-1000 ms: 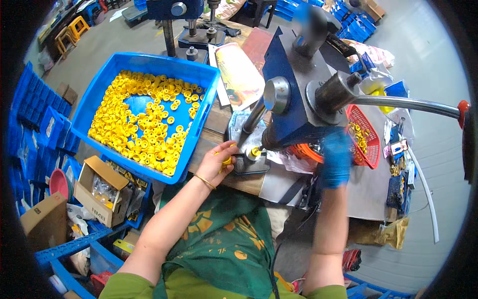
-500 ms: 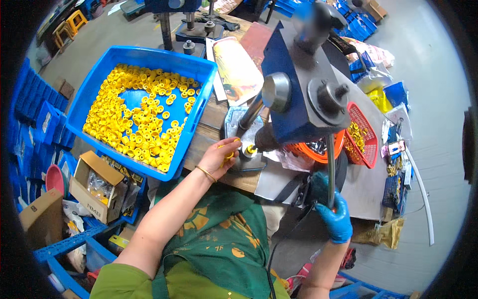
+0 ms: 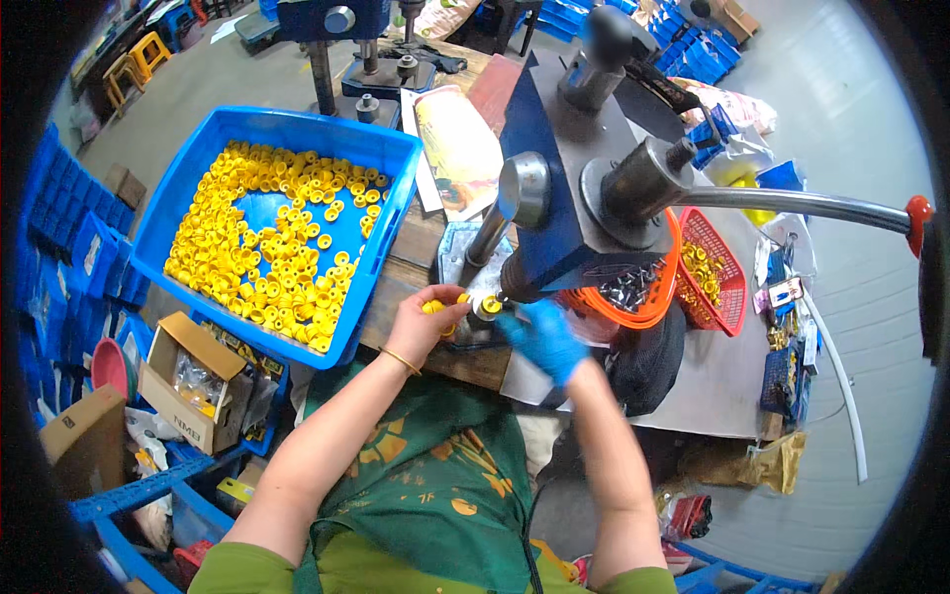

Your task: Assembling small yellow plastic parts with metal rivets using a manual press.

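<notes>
My left hand (image 3: 424,325), bare, is closed around several small yellow caps (image 3: 433,308) just left of the press fixture. On the round metal fixture (image 3: 484,315) sits another yellow cap (image 3: 490,305), right below the ram of the arbor press (image 3: 584,188). My right hand (image 3: 546,339), in a blue glove, reaches in from the right. Its fingertips come close to the seated cap, and motion smears them, so whether they hold anything is unclear. The press lever (image 3: 807,201) sticks out to the right, untouched, ending in a red knob (image 3: 918,220).
Left of the press, a blue tray (image 3: 381,287) holds many yellow caps. To the right stand an orange basket (image 3: 633,319) of dark metal parts and a red basket (image 3: 730,287) with yellow pieces. A second press (image 3: 332,20) is behind. Cartons (image 3: 198,391) crowd the lower left.
My right hand has let go of the lever and moved left and up to the fixture. The lever has swung up from hanging down to pointing right. My left hand stays beside the fixture.
</notes>
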The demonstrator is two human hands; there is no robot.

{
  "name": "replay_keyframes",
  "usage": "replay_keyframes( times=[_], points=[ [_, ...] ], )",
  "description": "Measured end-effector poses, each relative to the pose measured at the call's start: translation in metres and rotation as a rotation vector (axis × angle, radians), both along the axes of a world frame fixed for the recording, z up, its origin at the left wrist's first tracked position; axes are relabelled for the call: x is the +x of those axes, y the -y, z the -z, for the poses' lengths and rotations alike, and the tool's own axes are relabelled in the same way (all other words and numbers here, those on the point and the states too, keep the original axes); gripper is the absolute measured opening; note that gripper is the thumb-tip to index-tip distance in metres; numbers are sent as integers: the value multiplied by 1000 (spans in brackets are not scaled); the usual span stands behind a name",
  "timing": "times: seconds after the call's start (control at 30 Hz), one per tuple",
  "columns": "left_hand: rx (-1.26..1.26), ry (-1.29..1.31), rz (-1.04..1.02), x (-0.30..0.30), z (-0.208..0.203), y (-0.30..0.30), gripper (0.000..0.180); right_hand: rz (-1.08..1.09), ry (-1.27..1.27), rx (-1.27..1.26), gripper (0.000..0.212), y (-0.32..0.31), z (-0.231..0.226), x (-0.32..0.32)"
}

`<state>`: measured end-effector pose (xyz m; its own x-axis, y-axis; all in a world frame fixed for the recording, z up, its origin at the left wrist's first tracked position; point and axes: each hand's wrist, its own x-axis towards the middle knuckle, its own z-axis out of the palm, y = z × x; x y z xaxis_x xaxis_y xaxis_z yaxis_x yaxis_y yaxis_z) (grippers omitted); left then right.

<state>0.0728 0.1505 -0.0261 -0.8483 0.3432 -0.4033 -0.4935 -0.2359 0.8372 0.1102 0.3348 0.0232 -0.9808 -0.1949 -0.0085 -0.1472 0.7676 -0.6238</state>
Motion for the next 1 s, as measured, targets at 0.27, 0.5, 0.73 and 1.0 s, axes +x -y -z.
replay_keyframes(
  times=[0.27,0.5,0.73,1.0],
  points=[
    [-368,-359,78,-7,-5,-6,16,350,-480,-94,27,-14,22,-5],
    [-697,-1011,239,-6,-6,-19,18,1025,-567,143,31,-257,-24,6],
    [-431,-649,2,-3,11,-8,19,502,-313,780,16,-198,-14,-19],
    [582,535,-140,-11,-6,26,27,508,-645,557,9,-145,-22,-21]
  ],
)
